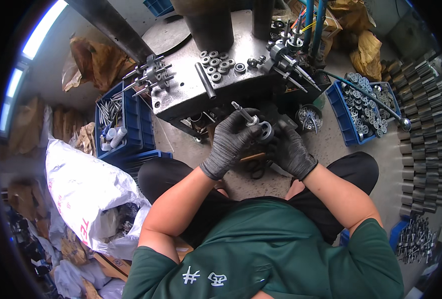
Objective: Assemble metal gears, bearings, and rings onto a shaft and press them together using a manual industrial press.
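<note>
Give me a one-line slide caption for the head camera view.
Gloved left hand gripping a metal shaft, gloved right hand close by, in front of a metal worktop with loose bearings.

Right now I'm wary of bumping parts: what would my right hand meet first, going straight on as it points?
Probably the metal ring beside the left hand; depth is unclear, and the right hand may already touch it.

Bright light is showing through window panes along the left side of the room.
A pale wall is rising behind a heavy metal surface, over which a thick dark column is looming; light is gleaming on its top, while a grey floor is stretching toward the right.
</note>
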`<state>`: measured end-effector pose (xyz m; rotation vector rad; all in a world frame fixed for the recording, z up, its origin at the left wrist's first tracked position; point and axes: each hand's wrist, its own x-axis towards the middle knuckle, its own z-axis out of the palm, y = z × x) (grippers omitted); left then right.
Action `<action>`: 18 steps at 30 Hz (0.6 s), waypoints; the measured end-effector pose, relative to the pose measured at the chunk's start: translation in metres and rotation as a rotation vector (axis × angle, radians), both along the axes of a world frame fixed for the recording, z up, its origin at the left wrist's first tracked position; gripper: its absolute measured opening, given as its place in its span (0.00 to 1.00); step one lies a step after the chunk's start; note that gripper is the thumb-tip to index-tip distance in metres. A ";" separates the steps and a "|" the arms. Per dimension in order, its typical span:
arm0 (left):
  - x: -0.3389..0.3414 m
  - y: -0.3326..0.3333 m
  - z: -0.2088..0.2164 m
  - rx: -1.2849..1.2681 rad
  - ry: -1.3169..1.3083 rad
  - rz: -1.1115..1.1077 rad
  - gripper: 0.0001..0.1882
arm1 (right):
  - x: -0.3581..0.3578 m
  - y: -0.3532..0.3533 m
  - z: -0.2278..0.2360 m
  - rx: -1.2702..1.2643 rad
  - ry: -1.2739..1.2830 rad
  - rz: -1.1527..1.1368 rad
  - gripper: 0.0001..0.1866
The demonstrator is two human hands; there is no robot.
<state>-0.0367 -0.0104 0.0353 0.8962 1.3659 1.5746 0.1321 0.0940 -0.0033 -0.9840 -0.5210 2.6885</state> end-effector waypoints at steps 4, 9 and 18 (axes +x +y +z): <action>0.001 -0.002 0.005 -0.053 -0.045 0.013 0.21 | -0.004 -0.008 0.016 -0.026 0.057 -0.029 0.25; 0.005 -0.003 0.004 0.001 -0.004 0.008 0.18 | 0.001 -0.011 0.023 -0.015 0.262 0.039 0.23; -0.015 -0.019 0.014 0.028 -0.098 0.198 0.12 | 0.005 -0.016 0.045 0.108 0.152 0.205 0.26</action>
